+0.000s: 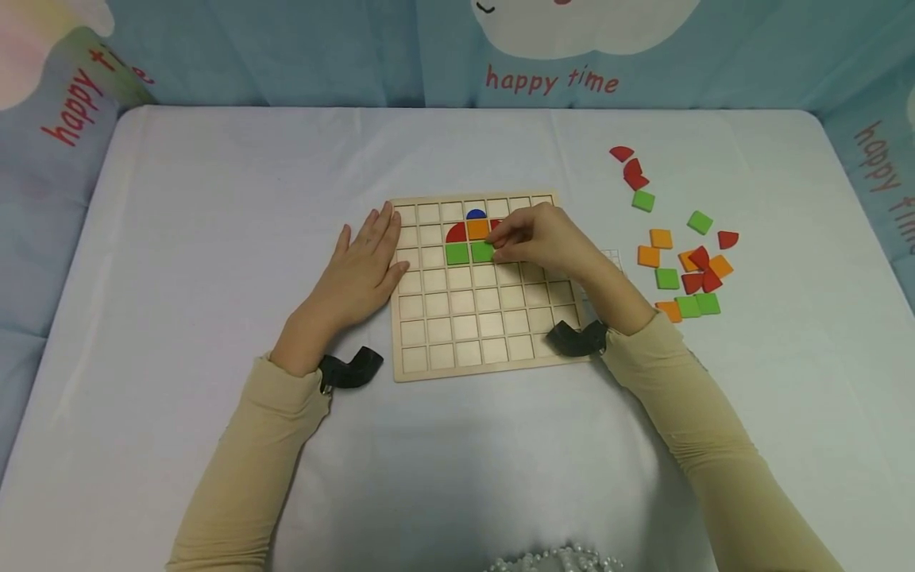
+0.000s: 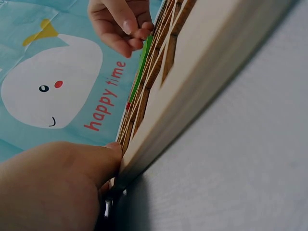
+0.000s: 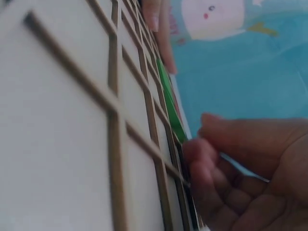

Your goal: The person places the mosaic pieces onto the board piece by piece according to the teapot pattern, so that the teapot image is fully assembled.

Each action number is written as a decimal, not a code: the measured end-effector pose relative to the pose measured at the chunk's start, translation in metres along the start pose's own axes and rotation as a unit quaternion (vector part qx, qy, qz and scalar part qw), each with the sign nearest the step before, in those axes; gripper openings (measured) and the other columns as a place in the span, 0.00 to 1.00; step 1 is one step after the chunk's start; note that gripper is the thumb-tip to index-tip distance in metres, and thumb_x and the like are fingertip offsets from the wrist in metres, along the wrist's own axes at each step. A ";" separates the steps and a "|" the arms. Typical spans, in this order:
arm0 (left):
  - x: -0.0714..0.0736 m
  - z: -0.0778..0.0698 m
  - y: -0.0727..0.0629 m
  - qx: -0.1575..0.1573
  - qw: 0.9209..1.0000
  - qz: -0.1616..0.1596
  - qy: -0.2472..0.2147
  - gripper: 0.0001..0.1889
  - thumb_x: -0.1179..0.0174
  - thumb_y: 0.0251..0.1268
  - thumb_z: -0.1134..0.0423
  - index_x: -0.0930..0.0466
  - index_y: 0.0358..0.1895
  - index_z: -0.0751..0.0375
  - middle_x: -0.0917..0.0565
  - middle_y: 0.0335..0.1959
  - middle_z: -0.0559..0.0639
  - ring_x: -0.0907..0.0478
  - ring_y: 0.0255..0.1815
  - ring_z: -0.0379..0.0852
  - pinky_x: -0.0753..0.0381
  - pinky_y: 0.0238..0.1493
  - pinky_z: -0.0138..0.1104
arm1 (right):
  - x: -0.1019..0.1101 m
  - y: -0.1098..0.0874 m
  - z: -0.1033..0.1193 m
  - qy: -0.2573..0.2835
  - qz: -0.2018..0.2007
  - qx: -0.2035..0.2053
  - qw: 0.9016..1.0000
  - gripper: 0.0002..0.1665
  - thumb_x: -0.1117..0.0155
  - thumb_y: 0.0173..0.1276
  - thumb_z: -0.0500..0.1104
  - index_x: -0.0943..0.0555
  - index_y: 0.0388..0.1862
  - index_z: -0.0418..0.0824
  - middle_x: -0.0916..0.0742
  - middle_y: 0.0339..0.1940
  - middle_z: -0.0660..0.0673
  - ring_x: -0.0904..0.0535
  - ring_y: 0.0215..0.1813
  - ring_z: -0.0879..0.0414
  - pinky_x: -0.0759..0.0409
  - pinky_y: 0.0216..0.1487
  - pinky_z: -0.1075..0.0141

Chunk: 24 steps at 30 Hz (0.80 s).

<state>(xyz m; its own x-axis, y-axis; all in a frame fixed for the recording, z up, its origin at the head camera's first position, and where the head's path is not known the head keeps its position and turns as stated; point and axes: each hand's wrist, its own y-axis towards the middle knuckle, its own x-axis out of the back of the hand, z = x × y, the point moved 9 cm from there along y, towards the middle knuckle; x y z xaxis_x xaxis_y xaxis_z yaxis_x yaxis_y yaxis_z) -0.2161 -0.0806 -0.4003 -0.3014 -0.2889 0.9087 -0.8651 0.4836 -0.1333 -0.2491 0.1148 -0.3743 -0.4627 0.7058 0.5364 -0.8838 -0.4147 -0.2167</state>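
Observation:
A pale wooden grid board (image 1: 418,376) lies on the table. My left hand (image 1: 363,274) rests along its left edge with the fingers extended and the thumb at the rim. My right hand (image 1: 538,241) is over the upper middle of the board. Its loosely bent fingertips touch the right end of a green square tile (image 1: 480,253), with nothing visible between them. Beside that tile lies another green square tile (image 1: 457,254). Above them sit a red quarter-round tile (image 1: 456,233), an orange square tile (image 1: 477,230) and a blue half-round tile (image 1: 476,214). My right fingers partly hide another red tile (image 1: 496,224).
Loose red, orange and green tiles are scattered right of the board, among them a green square (image 1: 668,279) and a red quarter-round (image 1: 727,239). A printed grid sheet (image 1: 611,257) shows partly beneath my right forearm. A blue curtain (image 1: 286,56) hangs behind the table.

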 end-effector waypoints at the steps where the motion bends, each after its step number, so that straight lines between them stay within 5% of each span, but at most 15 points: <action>1: 0.000 0.000 0.000 0.000 1.000 0.000 0.000 0.34 0.63 0.77 0.52 0.65 0.75 0.67 0.65 0.76 0.57 0.69 0.76 0.52 0.71 0.70 0.52 | 0.002 -0.001 -0.001 0.013 -0.004 -0.003 1.000 0.12 0.30 0.58 0.33 0.15 0.41 0.34 0.14 0.37 0.42 0.19 0.37 0.55 0.23 0.40 0.69; 13: -0.003 0.000 -0.001 -0.003 1.000 0.003 0.008 0.34 0.63 0.77 0.52 0.66 0.74 0.67 0.66 0.76 0.57 0.69 0.76 0.53 0.71 0.70 0.52 | 0.055 -0.035 -0.035 0.065 -0.110 -0.044 0.991 0.14 0.31 0.61 0.40 0.17 0.42 0.31 0.14 0.30 0.49 0.21 0.34 0.54 0.23 0.37 0.70; 24: -0.001 0.001 -0.002 -0.003 1.000 -0.004 0.008 0.35 0.63 0.77 0.51 0.65 0.75 0.66 0.66 0.76 0.56 0.69 0.76 0.52 0.71 0.70 0.52 | 0.017 -0.017 -0.010 0.068 -0.001 -0.020 0.997 0.12 0.32 0.61 0.35 0.17 0.43 0.31 0.13 0.39 0.42 0.18 0.40 0.56 0.22 0.44 0.69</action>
<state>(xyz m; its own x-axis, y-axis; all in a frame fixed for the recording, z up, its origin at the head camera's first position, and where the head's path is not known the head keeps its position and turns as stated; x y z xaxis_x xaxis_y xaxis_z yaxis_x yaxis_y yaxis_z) -0.2143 -0.0818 -0.4008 -0.2875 -0.2793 0.9162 -0.8654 0.4855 -0.1236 -0.2430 0.1394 -0.3693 -0.4636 0.7796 0.4210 -0.8856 -0.3922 -0.2490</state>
